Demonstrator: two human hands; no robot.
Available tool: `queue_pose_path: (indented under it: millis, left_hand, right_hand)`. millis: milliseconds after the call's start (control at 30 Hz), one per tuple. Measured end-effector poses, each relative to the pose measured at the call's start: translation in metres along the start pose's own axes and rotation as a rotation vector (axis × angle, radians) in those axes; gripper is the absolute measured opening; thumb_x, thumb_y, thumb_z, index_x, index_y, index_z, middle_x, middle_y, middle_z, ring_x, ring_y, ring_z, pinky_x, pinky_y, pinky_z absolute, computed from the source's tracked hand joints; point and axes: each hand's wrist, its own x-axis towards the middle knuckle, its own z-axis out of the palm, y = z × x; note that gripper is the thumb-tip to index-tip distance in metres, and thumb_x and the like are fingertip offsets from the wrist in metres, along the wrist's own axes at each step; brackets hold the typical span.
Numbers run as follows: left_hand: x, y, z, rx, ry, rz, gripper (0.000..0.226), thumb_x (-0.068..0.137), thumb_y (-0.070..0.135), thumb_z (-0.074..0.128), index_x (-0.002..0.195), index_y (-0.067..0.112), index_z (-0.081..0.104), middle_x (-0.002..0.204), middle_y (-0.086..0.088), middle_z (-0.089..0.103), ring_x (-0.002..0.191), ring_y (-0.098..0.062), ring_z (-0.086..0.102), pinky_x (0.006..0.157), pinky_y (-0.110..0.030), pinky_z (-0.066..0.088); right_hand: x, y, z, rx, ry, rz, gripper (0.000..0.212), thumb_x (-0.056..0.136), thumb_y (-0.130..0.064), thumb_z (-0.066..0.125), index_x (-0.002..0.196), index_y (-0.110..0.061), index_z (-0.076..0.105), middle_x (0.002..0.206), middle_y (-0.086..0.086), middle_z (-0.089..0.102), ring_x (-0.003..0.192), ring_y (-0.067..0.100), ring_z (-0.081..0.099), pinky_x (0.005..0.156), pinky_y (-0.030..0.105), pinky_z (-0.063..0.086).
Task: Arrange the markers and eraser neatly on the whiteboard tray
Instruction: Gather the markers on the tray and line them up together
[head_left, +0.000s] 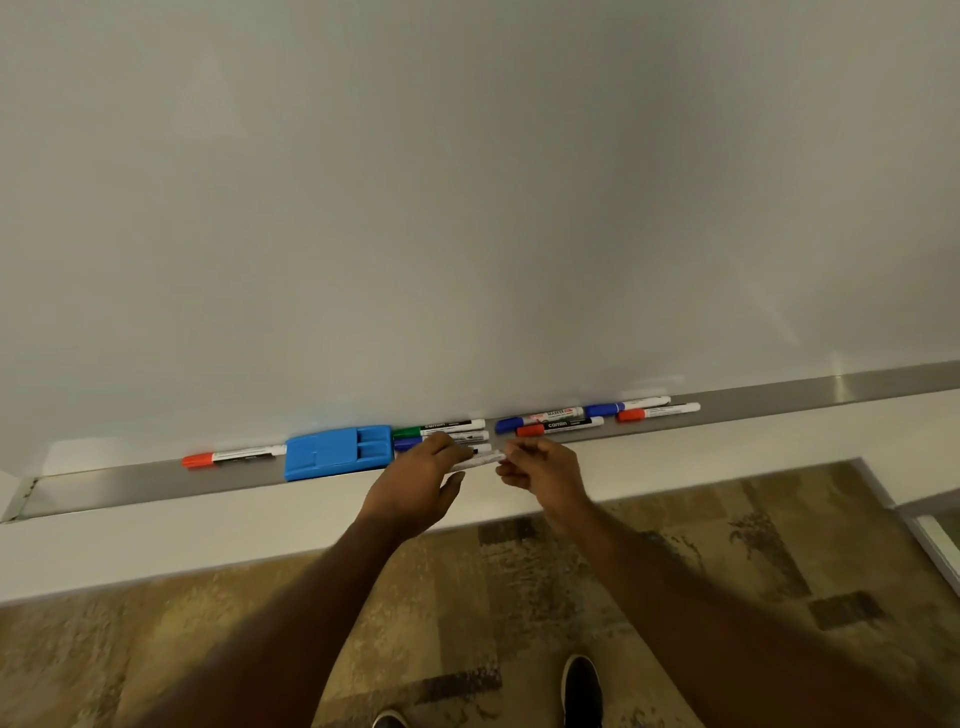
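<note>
Both hands pinch one marker (480, 459): left hand (415, 480), right hand (543, 467); I'd lay it flush against the stack beside the eraser (336, 451).

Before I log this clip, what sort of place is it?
Probably an office or meeting room: a wall whiteboard with a metal tray holding markers and an eraser, and patterned carpet underfoot.
</note>
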Motion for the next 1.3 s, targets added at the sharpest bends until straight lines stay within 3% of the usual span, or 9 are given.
queue_pose_path:
  millis: [167, 367, 600, 733, 900, 1000, 1167, 1300]
  left_hand:
    - [0.017, 0.008, 0.009, -0.059, 0.029, -0.065, 0.029, 0.094, 0.026, 0.056, 0.122, 0.019, 0.062, 0.116, 0.000, 0.059, 0.096, -0.016, 0.060, 0.082, -0.033, 0.055]
    - [0.040, 0.024, 0.028, -0.061, -0.002, -0.108, 0.027, 0.093, 0.021, 0.059, 0.118, 0.016, 0.065, 0.110, -0.003, 0.061, 0.095, -0.019, 0.059, 0.078, -0.026, 0.046]
    - [0.069, 0.025, 0.040, 0.082, 0.038, -0.097, 0.026, 0.092, 0.024, 0.059, 0.116, 0.018, 0.069, 0.110, -0.004, 0.068, 0.098, -0.022, 0.059, 0.085, -0.036, 0.050]
    - [0.075, 0.023, 0.046, 0.190, -0.010, -0.076, 0.027, 0.093, 0.029, 0.057, 0.115, 0.020, 0.070, 0.106, -0.003, 0.070, 0.096, -0.022, 0.058, 0.086, -0.037, 0.048]
    - [0.074, 0.023, 0.049, 0.247, -0.043, -0.065, 0.027, 0.096, 0.028, 0.050, 0.114, 0.022, 0.070, 0.108, 0.000, 0.069, 0.100, -0.021, 0.056, 0.088, -0.035, 0.043]
    - [0.076, 0.023, 0.048, 0.265, -0.068, -0.054, 0.028, 0.098, 0.027, 0.047, 0.114, 0.022, 0.069, 0.111, -0.001, 0.069, 0.103, -0.021, 0.056, 0.089, -0.036, 0.042]
    - [0.077, 0.024, 0.046, 0.256, -0.092, -0.066, 0.029, 0.098, 0.028, 0.045, 0.114, 0.021, 0.069, 0.112, -0.001, 0.068, 0.104, -0.022, 0.055, 0.091, -0.037, 0.042]
    - [0.079, 0.023, 0.045, 0.173, -0.022, -0.107, 0.028, 0.096, 0.029, 0.050, 0.115, 0.019, 0.067, 0.110, -0.002, 0.068, 0.101, -0.021, 0.057, 0.090, -0.037, 0.045]
  right_hand:
    - [0.014, -0.009, -0.042, 0.066, 0.126, 0.069, 0.010, 0.088, -0.009, 0.065, 0.099, -0.009, 0.067, 0.090, 0.014, 0.073, 0.083, 0.026, 0.071, 0.078, 0.036, 0.060]
    - [0.035, -0.009, -0.072, 0.040, 0.205, 0.065, 0.013, 0.088, -0.007, 0.067, 0.099, -0.002, 0.066, 0.088, 0.016, 0.072, 0.081, 0.026, 0.070, 0.079, 0.037, 0.060]
    - [0.062, -0.003, -0.083, -0.350, 0.333, -0.065, 0.021, 0.084, -0.025, 0.072, 0.094, -0.007, 0.070, 0.084, 0.008, 0.073, 0.070, 0.020, 0.068, 0.064, 0.028, 0.055]
    - [0.072, -0.001, -0.085, -0.511, 0.357, -0.111, 0.019, 0.083, -0.029, 0.073, 0.087, -0.010, 0.071, 0.087, 0.008, 0.073, 0.081, 0.024, 0.067, 0.080, 0.035, 0.053]
    - [0.068, -0.001, -0.084, -0.665, 0.342, -0.201, 0.017, 0.084, -0.020, 0.072, 0.090, -0.004, 0.072, 0.087, 0.009, 0.072, 0.076, 0.015, 0.060, 0.073, 0.024, 0.043]
    - [0.066, 0.000, -0.084, -0.749, 0.339, -0.237, 0.013, 0.084, -0.014, 0.071, 0.089, -0.003, 0.073, 0.088, 0.013, 0.073, 0.077, 0.019, 0.064, 0.071, 0.022, 0.045]
    - [0.066, -0.003, -0.088, -0.794, 0.323, -0.271, 0.010, 0.086, -0.013, 0.069, 0.086, -0.004, 0.072, 0.083, 0.011, 0.072, 0.070, 0.015, 0.060, 0.075, 0.030, 0.055]
    - [0.063, -0.007, -0.096, -0.764, 0.403, -0.372, 0.004, 0.084, -0.008, 0.067, 0.085, -0.004, 0.068, 0.082, 0.012, 0.069, 0.073, 0.021, 0.062, 0.073, 0.036, 0.056]
